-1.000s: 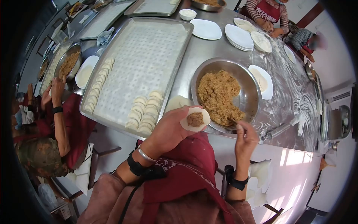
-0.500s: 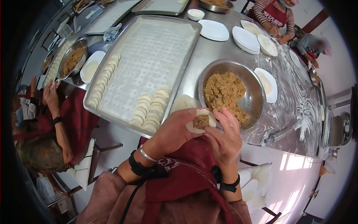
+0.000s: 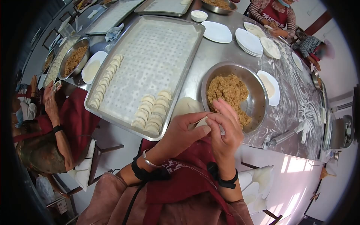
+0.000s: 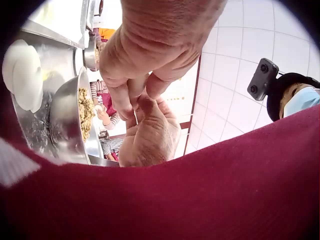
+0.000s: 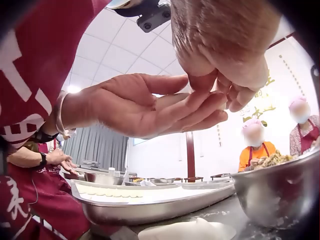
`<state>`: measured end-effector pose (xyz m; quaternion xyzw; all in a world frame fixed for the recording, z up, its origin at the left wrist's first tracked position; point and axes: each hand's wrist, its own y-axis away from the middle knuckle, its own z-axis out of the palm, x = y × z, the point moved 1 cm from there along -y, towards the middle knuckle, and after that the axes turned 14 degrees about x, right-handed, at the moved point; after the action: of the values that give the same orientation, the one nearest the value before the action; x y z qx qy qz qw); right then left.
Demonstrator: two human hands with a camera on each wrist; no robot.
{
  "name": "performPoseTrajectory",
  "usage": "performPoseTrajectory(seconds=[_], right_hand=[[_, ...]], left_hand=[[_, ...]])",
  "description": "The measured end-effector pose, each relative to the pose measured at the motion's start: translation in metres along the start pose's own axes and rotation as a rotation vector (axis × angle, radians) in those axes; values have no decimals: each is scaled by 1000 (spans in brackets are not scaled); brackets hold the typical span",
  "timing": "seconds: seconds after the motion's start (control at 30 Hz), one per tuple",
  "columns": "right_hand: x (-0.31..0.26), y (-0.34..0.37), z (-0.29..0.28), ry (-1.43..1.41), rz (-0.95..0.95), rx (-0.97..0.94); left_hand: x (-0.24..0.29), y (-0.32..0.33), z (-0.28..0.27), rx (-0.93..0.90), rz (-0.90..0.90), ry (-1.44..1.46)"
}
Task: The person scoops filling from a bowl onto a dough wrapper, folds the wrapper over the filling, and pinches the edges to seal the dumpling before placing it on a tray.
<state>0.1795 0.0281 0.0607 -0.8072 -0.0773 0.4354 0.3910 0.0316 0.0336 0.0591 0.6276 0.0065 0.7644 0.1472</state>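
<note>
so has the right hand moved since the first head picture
Yes: against the steel bowl, the right hand has moved left, from its near right side over to the left hand.

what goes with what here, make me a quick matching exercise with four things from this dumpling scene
1. dough wrapper
2. filling
3. dumplings
4. wearer's apron

A. dark red
B. in rows on a tray
C. between the left hand and right hand
D. in a steel bowl

Pairs: 1-C, 2-D, 3-B, 4-A
</note>
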Motion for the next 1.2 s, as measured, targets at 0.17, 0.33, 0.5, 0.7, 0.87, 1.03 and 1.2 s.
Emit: performPoseTrajectory(seconds=[0.17,0.33,0.5,0.7,0.87,1.03,1.2], right_hand=[[-4,-2,7,-27,101,34],[-6,13,7,-219,494,127],[-5,20,12,-413,724,88],[-12,18,18,-427,741,116],[-15,14,18,-213,470,156],[-13,13,14,-317,514,163],[-4,9,8,-265,267,81]], left_hand=[[-2,-4,1,65,-10,87],[-5,-5,-4,295,138,297],[-6,-4,-3,326,192,294],[-11,-3,-3,314,201,239],[-13,-2,-3,303,232,180],[-12,-1,-1,280,256,161],[-12,0,-1,255,224,227]])
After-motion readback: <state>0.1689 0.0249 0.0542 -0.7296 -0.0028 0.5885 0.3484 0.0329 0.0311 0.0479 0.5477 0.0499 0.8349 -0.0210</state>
